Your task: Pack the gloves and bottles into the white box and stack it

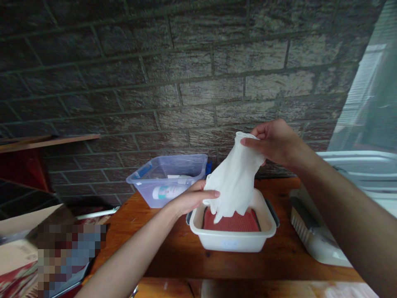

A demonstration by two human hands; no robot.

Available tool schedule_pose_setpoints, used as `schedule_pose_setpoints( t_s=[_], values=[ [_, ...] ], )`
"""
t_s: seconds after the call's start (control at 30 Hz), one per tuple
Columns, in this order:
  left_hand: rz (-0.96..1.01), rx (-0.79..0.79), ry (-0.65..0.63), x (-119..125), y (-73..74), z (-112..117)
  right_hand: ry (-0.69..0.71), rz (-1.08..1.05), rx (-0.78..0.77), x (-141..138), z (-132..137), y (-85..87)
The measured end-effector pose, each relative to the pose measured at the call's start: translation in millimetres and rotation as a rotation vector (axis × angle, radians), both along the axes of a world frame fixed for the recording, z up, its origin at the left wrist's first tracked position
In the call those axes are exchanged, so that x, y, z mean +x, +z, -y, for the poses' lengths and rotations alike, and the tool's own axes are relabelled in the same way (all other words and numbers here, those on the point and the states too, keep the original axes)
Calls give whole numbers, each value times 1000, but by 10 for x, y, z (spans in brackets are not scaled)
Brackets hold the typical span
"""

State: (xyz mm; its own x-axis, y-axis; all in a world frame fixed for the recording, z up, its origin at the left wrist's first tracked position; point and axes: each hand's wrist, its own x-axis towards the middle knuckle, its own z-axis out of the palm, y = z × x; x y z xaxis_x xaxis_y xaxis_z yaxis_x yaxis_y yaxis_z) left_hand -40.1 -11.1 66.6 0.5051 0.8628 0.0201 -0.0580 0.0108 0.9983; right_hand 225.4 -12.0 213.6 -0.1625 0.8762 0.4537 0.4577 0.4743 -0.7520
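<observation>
A white disposable glove (235, 182) hangs over a white plastic basin (235, 241) that stands on a wooden table (173, 252). My right hand (276, 142) pinches the glove's cuff at the top. My left hand (194, 198) holds the glove's lower left side, fingers closed on it. Inside the basin lies a red textured cloth or mat (235, 222), partly hidden by the glove's fingers.
A clear plastic tub (169, 176) holding a white bottle (167, 191) stands at the back left against a dark brick wall. At the right sit a white ribbed object (313, 236) and a clear container (356, 165). Cardboard and clutter lie at the lower left.
</observation>
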Motion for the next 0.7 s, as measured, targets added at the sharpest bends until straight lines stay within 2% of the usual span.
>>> schedule_pose_setpoints(
  t_s=[0.17,0.27,0.47,0.57,0.7],
  values=[
    [85,-86,47,-94,41,-10,-18,-41,-14,36,61,1],
    [70,-133,49,-140,52,-22,-19,-41,-3,91,50,-69],
    [-126,-201,-29,-199,160,-105,-37,64,-56,214,-40,-474],
    [-278,-214,-123,-143,234,-183,-100,208,-62,181,-9,-662],
    [-429,-223,-224,-44,299,-293,-175,449,14,79,84,-800]
  ],
)
